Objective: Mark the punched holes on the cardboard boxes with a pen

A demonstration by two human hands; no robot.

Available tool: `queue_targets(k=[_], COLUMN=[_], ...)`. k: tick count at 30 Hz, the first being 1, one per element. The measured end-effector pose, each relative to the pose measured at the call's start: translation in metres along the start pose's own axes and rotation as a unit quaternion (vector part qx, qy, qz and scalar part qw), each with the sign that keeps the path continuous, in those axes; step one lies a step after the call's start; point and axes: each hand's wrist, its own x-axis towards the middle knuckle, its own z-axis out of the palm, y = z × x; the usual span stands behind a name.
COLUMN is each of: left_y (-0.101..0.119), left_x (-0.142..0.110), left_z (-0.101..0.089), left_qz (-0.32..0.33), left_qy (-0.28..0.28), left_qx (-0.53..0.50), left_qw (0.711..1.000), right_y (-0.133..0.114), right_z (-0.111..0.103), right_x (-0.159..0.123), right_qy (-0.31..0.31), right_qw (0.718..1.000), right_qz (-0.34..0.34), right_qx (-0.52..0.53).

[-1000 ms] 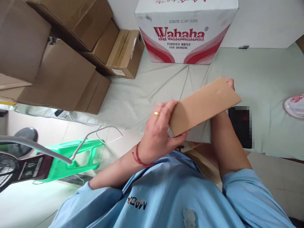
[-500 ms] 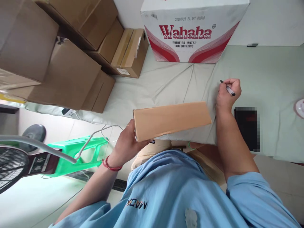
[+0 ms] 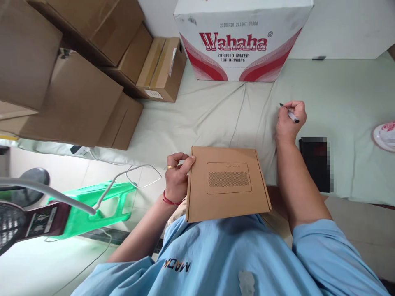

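My left hand [image 3: 179, 176] grips a flat brown cardboard box [image 3: 228, 207] by its left edge, thumb on top; the other fingers are partly hidden beside and below it. The box's broad face, printed with a dark outline of a device with a dotted grille, is turned up towards me. It is held just over my lap at the table's near edge. My right hand [image 3: 290, 119] rests on the table cloth to the right of the box, closed around a marker pen [image 3: 292, 116]. The pen's dark tip points up and left, apart from the box.
A white and red Wahaha water carton [image 3: 240, 45] stands at the back. Stacked brown cartons [image 3: 83, 94] fill the left. A black item [image 3: 314, 164], partly blurred out, lies right of my forearm. Below left are a green stool [image 3: 92, 209] and an electric swatter [image 3: 40, 224].
My left hand has tipped the box so that its printed broad face shows instead of its narrow side. My right hand stays in place with the pen; the view has shifted slightly.
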Motion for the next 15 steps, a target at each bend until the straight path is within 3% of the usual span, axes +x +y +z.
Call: queue_targets(k=[5, 10, 15], left_y=[-0.004, -0.003, 0.018], left_x=[0.014, 0.016, 0.009], left_z=[0.002, -0.008, -0.009], left_qz=[-0.015, -0.070, -0.158], left_qy=[0.024, -0.038, -0.139], left_qx=[-0.051, -0.117, -0.189], left_qw=[0.998, 0.990, 0.959], right_y=[-0.003, -0.010, -0.011], right_z=[-0.001, 0.000, 0.001], right_x=[-0.001, -0.003, -0.003], right_qy=[-0.016, -0.012, -0.020], right_qw=[1.000, 0.999, 0.999], right_qz=[0.023, 0.047, 0.036], right_qx=[0.015, 0.007, 0.020])
